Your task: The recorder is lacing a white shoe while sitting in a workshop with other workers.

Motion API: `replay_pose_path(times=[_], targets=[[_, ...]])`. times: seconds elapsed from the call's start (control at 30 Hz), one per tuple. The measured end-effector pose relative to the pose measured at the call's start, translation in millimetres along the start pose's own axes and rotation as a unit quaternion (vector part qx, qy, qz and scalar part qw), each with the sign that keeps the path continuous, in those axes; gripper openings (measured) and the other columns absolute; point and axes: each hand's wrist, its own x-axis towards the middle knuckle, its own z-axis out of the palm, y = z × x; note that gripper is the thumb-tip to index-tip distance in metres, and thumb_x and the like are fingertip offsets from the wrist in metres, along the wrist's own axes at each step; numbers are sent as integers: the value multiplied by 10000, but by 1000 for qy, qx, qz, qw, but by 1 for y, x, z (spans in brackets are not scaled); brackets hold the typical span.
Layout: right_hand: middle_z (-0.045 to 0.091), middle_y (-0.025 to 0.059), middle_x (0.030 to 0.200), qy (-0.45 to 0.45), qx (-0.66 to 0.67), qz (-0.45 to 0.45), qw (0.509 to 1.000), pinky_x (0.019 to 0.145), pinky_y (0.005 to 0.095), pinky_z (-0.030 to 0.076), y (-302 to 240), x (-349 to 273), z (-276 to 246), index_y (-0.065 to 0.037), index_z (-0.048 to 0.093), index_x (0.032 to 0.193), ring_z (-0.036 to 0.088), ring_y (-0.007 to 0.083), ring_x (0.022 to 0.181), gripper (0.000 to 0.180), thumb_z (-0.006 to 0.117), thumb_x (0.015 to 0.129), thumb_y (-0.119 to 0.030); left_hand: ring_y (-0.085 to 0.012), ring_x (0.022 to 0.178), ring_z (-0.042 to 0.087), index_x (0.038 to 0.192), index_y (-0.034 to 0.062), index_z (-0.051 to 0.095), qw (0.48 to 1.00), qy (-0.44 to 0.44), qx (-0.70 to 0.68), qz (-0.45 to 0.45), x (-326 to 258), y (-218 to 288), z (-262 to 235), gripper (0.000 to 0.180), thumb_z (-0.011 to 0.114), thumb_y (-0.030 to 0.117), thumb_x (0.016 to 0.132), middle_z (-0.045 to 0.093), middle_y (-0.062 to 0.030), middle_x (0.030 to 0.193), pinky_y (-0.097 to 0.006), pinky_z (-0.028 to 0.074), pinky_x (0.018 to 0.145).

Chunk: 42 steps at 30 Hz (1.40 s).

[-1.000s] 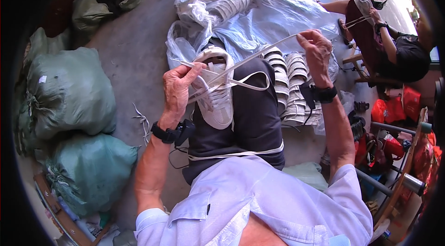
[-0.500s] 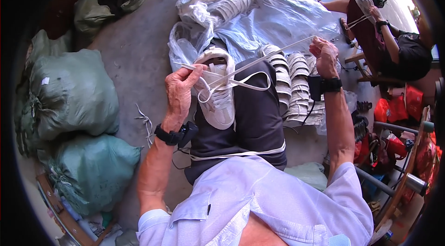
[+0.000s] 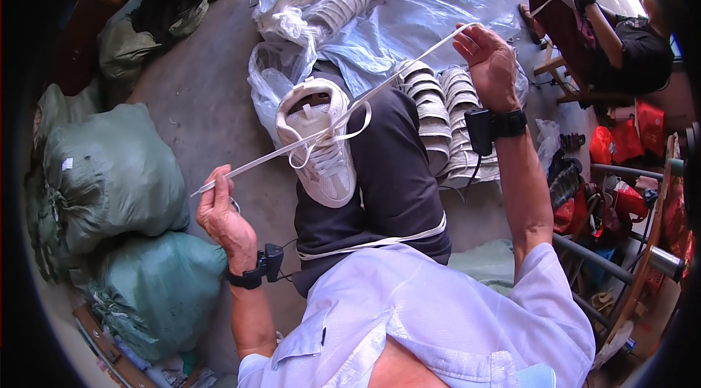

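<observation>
Concrete floor [image 3: 212, 103] lies beneath a white sneaker [image 3: 319, 141] resting on the person's knee, lace [image 3: 321, 134] threaded through and pulled taut; tightening seems underway, tying left. Left hand [image 3: 221, 214] and right hand [image 3: 491, 64] each pinch a lace end. Stacked soles [image 3: 438, 107] lie right.

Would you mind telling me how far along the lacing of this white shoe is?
Done: the white lace runs through the eyelets of the white shoe on the person's lap. In hand: the left hand and right hand hold its two ends, stretched wide apart. Left: no bow is tied, and a loose loop hangs beside the tongue.
</observation>
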Motion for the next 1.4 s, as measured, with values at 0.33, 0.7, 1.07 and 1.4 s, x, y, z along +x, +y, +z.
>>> replay_pose_path(times=[0.33,0.7,1.07,1.4], targets=[[641,305,1144,39,112,5,993,1033,479,494,-25,-6,38,78,586,992,669,394,1028,195,536,933,-101,-84,887,593,1111,7,680,998,59,-14,12,32,23,-27,277,653,242,966,679,-41,1081,-238,477,815],[669,67,766,-76,-127,-22,989,435,204,339,-13,-43,60,8,659,980,440,42,490,111,667,924,-88,-144,899,630,1156,34,631,912,-85,-372,-151,59,-9,-30,239,573,210,1004,683,-30,947,-335,535,895],[629,125,835,-329,-477,-235,780,636,418,489,85,-95,95,-49,604,838,641,339,749,48,641,807,-52,-155,804,586,1125,25,630,825,-85,-502,-246,69,-2,-26,180,538,121,1003,612,-24,822,-335,520,867],[632,207,714,-375,-541,-162,736,614,450,486,79,-87,102,-11,644,750,640,380,676,116,607,676,-93,-60,577,398,1186,0,589,938,-134,-287,-141,57,-3,-7,211,544,71,993,562,-28,831,-209,353,493]])
